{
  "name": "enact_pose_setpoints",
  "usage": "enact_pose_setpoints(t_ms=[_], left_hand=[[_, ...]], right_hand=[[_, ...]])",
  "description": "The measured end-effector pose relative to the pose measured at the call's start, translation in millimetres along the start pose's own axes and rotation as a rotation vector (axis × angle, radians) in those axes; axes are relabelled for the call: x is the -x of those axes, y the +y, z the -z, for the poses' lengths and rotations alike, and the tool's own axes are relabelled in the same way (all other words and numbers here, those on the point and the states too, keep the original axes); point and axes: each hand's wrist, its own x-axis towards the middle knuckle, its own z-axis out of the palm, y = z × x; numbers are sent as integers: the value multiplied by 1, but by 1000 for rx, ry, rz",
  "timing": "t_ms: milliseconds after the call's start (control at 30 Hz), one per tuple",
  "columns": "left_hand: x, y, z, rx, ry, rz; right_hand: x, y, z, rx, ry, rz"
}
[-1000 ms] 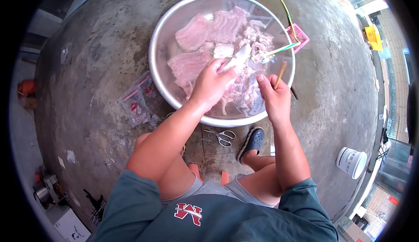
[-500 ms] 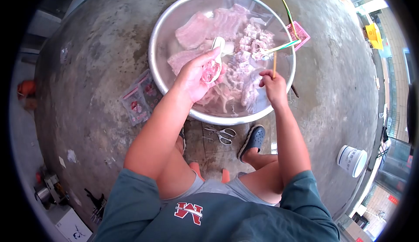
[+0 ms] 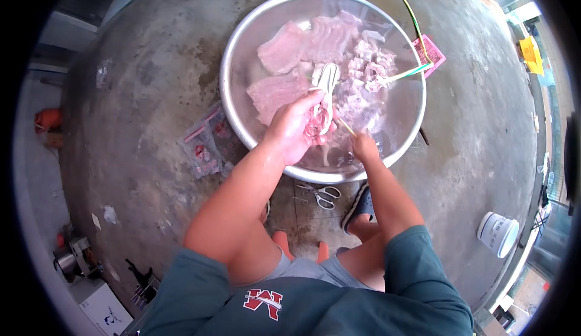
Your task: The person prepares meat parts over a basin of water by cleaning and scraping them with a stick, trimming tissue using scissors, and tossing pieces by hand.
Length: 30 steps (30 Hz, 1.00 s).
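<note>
My left hand (image 3: pixel 293 131) is closed around a piece of raw meat (image 3: pixel 319 121), red at its lower part and pale, whitish and ridged at its top end. In my right hand (image 3: pixel 365 148) is a thin wooden stick (image 3: pixel 347 128), its tip pointing at the right side of the meat; I cannot tell whether it touches. Both hands are over a wide metal basin (image 3: pixel 227 94) of water. Flat raw meat slabs (image 3: pixel 284 48) lie at its left and back, and chunky, bony-looking pieces (image 3: pixel 366 57) at its right.
A yellow-green hose (image 3: pixel 417 24) runs over the basin's right rim, near a pink basket (image 3: pixel 437 54). Scissors (image 3: pixel 324 197) lie on the floor between my feet. Plastic bags (image 3: pixel 203 148) with red contents lie left of the basin. A white bucket (image 3: pixel 497 234) is at the right.
My right hand has moved inward and down, bringing the stick from upright near the right rim to slanted beside the meat. The meat's pale end now looks broader and ridged. The whole view has shifted slightly.
</note>
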Motion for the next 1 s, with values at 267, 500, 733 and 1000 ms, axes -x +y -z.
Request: enact_pose_setpoints(t_ms=[267,500,733,1000], left_hand=[[-9,-5,-7,-226,2,-174],[-13,-18,-13,-438,-62,-238],[-18,-38,-15,-787,-80,-297],[-15,-22,-19,-313,-147,-114]], right_hand=[[64,-44,161,-608,352,54],[161,-81,209,-1351,405,531],[178,-79,194,-1340,140,561],[165,-70,198,-1539,42,351]])
